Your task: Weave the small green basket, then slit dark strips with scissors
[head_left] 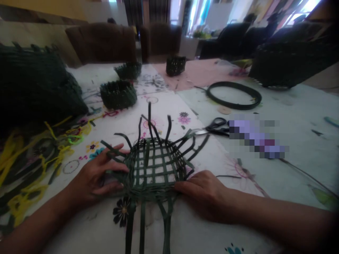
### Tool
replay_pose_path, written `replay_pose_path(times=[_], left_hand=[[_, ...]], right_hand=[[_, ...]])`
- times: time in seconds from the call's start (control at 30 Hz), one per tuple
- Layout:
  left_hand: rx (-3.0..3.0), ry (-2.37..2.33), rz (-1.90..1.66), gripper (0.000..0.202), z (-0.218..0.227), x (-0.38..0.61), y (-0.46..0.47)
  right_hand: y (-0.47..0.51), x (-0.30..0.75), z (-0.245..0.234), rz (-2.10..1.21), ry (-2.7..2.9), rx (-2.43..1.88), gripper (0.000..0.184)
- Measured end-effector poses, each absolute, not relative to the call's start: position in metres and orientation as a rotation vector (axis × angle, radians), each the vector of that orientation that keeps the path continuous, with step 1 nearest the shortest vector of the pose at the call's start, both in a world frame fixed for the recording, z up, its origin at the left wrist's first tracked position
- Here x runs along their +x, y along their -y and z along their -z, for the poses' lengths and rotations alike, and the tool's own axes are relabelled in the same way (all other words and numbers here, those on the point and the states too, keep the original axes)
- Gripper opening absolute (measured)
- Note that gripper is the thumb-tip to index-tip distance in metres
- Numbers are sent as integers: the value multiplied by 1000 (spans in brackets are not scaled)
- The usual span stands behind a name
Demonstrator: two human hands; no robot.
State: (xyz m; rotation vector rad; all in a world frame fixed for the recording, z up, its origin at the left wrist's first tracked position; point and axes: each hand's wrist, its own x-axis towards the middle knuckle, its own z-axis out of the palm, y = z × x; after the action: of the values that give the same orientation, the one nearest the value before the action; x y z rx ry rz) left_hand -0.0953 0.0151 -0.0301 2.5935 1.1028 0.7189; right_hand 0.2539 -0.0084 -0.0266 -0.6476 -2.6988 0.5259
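A half-woven basket (156, 192) of dark green flat strips lies before me, with an open grid base and loose strip ends sticking out all around. My left hand (96, 173) grips its left side, fingers spaced apart with loose strips between them and the thumb. At the front right of the rim, my right hand (209, 195) pinches the weave between thumb and fingers; the fingertips are partly hidden. Beyond the basket to the right, black-handled scissors (218, 127) rest on the table, their blades pointing toward the loose strips.
Small green woven baskets (118, 95) stand farther back. A coil of green strip (234, 106) lies at right, near a blurred-out purple object (254, 135). Large dark woven baskets (34, 81) flank both sides. Yellow scraps (29, 197) clutter the left of the flowered tablecloth (196, 233).
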Motion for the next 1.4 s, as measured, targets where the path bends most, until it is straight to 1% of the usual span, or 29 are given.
replay_pose_path(times=[0.1,0.43,0.6,0.77,0.83,0.93,1.0,1.07,1.17,1.27,1.33,1.4], left_hand=[[2649,-1057,-650,24,30,-96,-17],[2486,-1177,-765,24,34,-91,-9],[2496,-1249,-779,38,26,-88,-1],[2485,-1429,-792,51,18,-91,6],[2432,-1500,-870,57,11,-93,12],[2451,-1679,-1149,61,-5,-87,32],[2618,-1815,-1335,60,-17,-72,53],[2804,-1825,-1448,58,-26,-50,75],[2937,-1699,-1473,56,-31,-13,96],[2831,-1641,-1269,52,-30,15,98],[2783,-1642,-1182,53,-32,26,94],[2854,-1620,-1222,57,-38,33,93]], right_hand=[[9,255,31,-470,2689,-647,30],[7,254,36,-372,2692,-668,23],[9,251,38,-323,2639,-741,21],[8,252,32,-435,2474,-777,20],[5,254,27,-492,2419,-778,18],[2,258,20,-517,2377,-761,15],[2,259,16,-517,2366,-744,14],[3,258,14,-520,2350,-730,14],[7,257,14,-524,2331,-721,14],[8,257,15,-524,2313,-719,14],[8,258,15,-525,2296,-719,14],[8,259,15,-528,2276,-718,14]])
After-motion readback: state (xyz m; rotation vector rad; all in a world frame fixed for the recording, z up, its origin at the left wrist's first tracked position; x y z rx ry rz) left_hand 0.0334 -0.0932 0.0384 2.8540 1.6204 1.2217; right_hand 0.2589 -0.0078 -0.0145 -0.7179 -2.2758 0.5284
